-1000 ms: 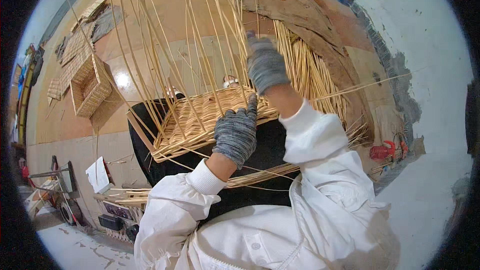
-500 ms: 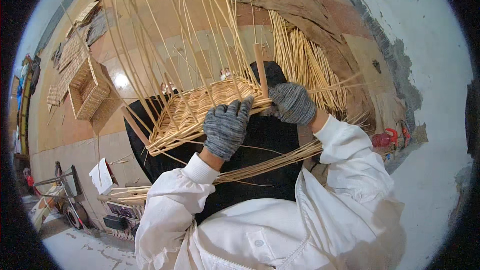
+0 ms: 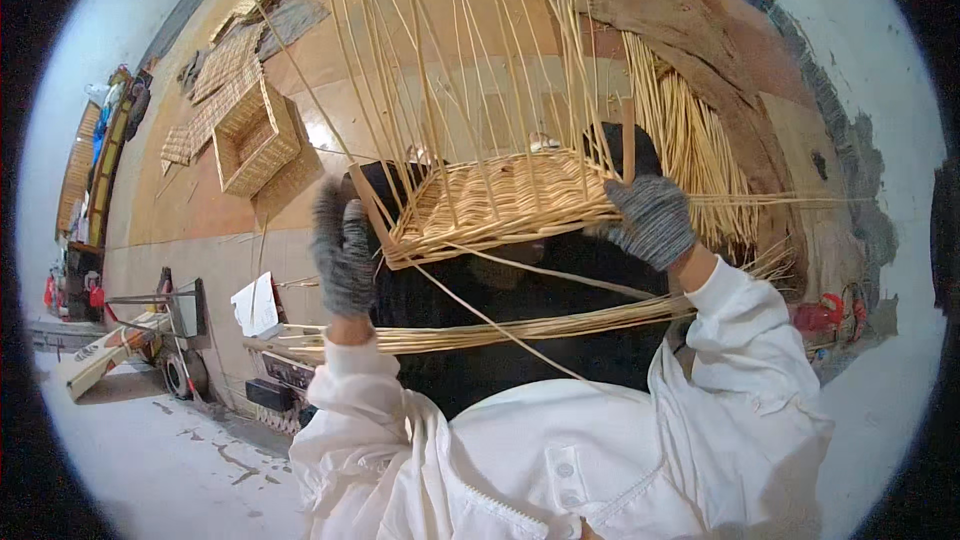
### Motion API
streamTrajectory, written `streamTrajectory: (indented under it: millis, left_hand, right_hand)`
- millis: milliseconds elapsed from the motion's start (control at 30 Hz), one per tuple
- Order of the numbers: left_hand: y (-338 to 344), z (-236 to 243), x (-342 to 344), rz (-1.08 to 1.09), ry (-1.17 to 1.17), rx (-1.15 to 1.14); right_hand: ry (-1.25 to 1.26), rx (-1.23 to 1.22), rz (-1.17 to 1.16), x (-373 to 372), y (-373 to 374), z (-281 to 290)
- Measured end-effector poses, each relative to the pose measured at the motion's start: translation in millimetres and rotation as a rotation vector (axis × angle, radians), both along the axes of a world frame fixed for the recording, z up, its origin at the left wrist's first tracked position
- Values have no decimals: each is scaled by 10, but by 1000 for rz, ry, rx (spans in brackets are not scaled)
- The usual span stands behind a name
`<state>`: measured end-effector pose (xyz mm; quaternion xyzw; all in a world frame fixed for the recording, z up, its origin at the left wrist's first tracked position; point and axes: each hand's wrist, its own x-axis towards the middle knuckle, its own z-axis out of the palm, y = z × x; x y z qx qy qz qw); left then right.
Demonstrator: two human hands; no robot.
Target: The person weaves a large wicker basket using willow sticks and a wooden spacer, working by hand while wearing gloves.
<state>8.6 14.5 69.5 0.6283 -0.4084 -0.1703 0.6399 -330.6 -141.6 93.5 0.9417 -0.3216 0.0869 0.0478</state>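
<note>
A partly woven wicker basket point(image 3: 500, 192) rests across my black-clad lap, with tall thin rods point(image 3: 424, 90) rising from its sides. Wooden posts stand at its two near corners, the left post point(image 3: 370, 202) leaning outward and the right post point(image 3: 628, 140) upright. In a grey knit glove, my right hand point(image 3: 655, 223) grips the near right corner below that post, its fingertips partly hidden. My left hand point(image 3: 343, 250), gloved alike and slightly blurred, is just outside the left post with fingers stretched out, holding nothing. Loose weaver ends point(image 3: 490, 318) trail from the near edge toward me.
A bundle of long rods point(image 3: 530, 325) lies across my lap. More rods point(image 3: 695, 140) lie on brown cloth point(image 3: 690, 50) at the right. A finished rectangular basket point(image 3: 283, 140) and woven panels point(image 3: 225, 65) lie at the far left. A wheeled tool point(image 3: 183, 370) stands at the near left.
My left hand has left the middle of the basket's near edge and moved to its left corner, fingers now straightened. My right hand stays at the right corner. The whole view has shifted.
</note>
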Motion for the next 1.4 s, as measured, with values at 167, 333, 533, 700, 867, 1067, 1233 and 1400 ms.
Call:
streamTrajectory:
  millis: [167,333,533,700,867,1067,1233,1400]
  left_hand:
    - [-46,-611,-35,-157,534,35]
    - [-350,-235,-16,15,715,-232]
    - [-881,138,297,-73,882,-211]
    - [-1354,203,231,-15,859,-198]
    - [-1451,-214,183,55,980,-37]
    - [-1465,-43,36,35,928,-137]
    - [-1427,-35,84,-14,916,-219]
    - [-1255,634,353,27,788,-389]
  right_hand:
    - [-46,-28,-15,56,67,-73]
    - [97,52,0,171,-142,315]
    - [37,-54,86,294,-709,867]
    - [65,-65,50,141,-1050,962]
    - [74,42,-138,-77,-715,717]
    - [-182,208,-14,-260,-719,384]
    - [-25,-31,-45,-242,-873,533]
    - [-288,-362,283,93,-866,979]
